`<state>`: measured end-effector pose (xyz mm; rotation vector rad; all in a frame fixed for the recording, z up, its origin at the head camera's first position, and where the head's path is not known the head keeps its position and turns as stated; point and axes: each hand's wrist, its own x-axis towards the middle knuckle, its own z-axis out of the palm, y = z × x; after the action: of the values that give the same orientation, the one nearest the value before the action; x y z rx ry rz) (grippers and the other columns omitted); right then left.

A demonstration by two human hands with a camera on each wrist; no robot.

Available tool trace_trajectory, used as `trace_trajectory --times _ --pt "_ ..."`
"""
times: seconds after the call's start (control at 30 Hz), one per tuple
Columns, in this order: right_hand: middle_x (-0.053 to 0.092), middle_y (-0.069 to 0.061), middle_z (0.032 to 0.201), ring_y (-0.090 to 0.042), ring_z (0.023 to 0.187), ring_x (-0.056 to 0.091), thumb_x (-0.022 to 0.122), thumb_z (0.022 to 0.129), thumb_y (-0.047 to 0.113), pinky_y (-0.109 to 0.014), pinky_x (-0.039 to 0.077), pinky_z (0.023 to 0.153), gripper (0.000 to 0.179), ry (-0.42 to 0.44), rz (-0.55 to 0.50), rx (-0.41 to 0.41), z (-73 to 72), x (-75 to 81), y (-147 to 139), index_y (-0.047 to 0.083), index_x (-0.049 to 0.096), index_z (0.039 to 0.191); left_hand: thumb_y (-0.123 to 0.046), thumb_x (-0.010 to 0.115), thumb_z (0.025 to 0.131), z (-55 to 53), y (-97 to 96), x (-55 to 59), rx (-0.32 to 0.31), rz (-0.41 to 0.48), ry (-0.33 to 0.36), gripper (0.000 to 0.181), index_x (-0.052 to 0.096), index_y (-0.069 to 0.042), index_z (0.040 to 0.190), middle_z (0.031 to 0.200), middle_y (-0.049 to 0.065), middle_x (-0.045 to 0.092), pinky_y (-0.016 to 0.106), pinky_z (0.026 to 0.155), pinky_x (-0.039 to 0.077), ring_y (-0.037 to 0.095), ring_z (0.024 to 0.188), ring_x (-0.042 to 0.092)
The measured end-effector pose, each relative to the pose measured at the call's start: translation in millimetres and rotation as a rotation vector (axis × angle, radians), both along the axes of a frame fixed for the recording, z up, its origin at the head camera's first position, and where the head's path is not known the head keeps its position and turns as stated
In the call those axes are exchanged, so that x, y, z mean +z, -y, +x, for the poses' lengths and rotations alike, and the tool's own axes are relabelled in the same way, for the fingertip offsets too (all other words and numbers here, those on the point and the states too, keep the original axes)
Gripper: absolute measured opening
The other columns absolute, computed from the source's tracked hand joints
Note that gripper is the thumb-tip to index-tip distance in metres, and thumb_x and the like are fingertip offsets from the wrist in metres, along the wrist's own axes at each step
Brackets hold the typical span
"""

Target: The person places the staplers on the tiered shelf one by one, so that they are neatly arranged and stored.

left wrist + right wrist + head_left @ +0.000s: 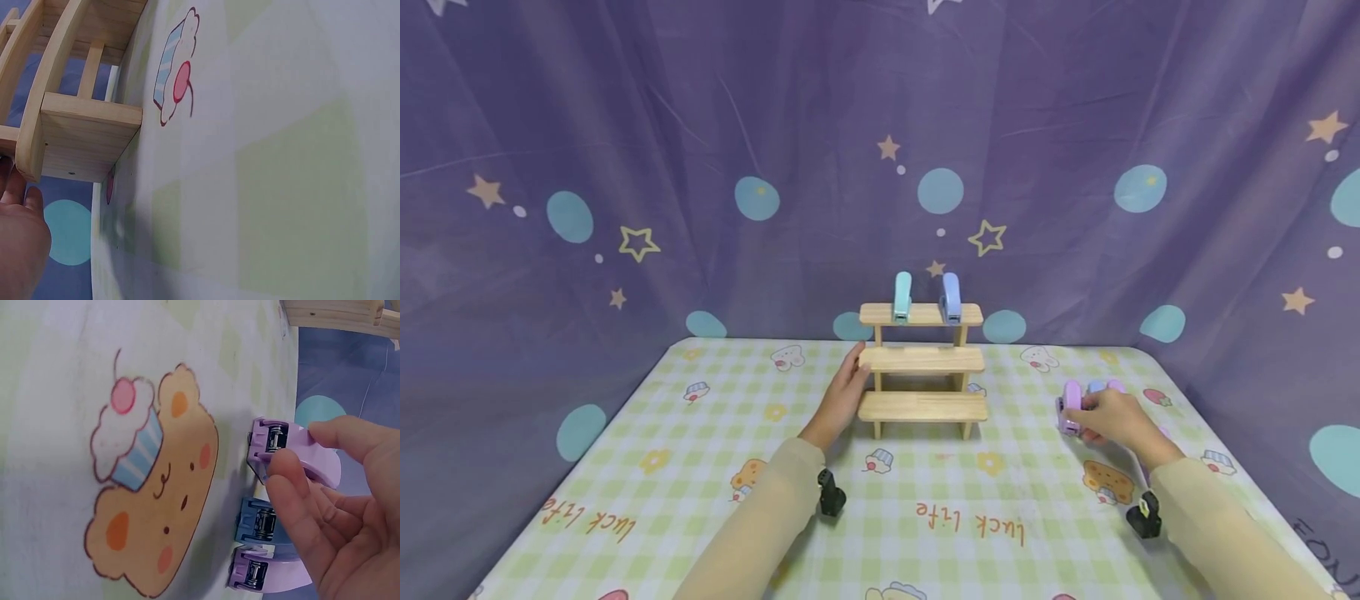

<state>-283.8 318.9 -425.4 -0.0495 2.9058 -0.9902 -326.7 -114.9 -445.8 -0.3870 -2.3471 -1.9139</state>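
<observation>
A three-tier wooden shelf stands mid-table. My left hand holds the left end of its middle board, fingertips partly hidden behind the wood in the left wrist view. On the top board a mint stapler and a blue stapler stand side by side. To the right of the shelf, my right hand pinches a purple stapler between thumb and fingers. Close by it are another blue stapler and another purple stapler, partly covered by the hand in the head view.
A checked cloth with printed cartoons covers the table. Behind it hangs a purple curtain with stars and dots. Bits of purple show beside my right wrist, too hidden to identify.
</observation>
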Motion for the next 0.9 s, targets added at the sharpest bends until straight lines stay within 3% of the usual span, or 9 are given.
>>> trace_trajectory --times 0.53,0.7,0.9 --pt "0.065 -0.004 0.066 -0.02 0.061 0.067 0.069 0.092 0.03 -0.034 0.058 0.058 0.035 -0.004 -0.006 0.038 -0.1 -0.4 5.1 -0.004 0.061 0.094 -0.033 0.041 0.11 0.9 -1.1 1.6 0.009 -0.002 -0.006 0.056 0.024 -0.017 0.161 0.163 0.011 0.026 0.043 0.121 0.021 0.026 0.148 0.025" --pt "0.065 -0.003 0.063 -0.02 0.059 0.065 0.068 0.092 0.031 -0.032 0.054 0.054 0.033 -0.04 0.01 0.07 -1.1 8.9 9.9 -0.001 0.061 0.094 -0.032 0.041 0.11 0.7 -1.2 1.6 0.012 -0.001 -0.005 0.056 0.024 -0.018 0.161 0.163 0.011 0.027 0.043 0.121 0.021 0.027 0.148 0.025" --pt "0.068 -0.004 0.067 -0.022 0.062 0.067 0.067 0.094 0.035 -0.032 0.052 0.057 0.039 -0.064 0.02 0.093 -0.8 31.9 20.5 -0.002 0.061 0.102 -0.032 0.04 0.11 4.8 -0.6 7.5 -0.001 -0.009 0.013 0.056 0.022 -0.017 0.161 0.164 0.01 0.023 0.046 0.121 0.02 0.028 0.149 0.021"
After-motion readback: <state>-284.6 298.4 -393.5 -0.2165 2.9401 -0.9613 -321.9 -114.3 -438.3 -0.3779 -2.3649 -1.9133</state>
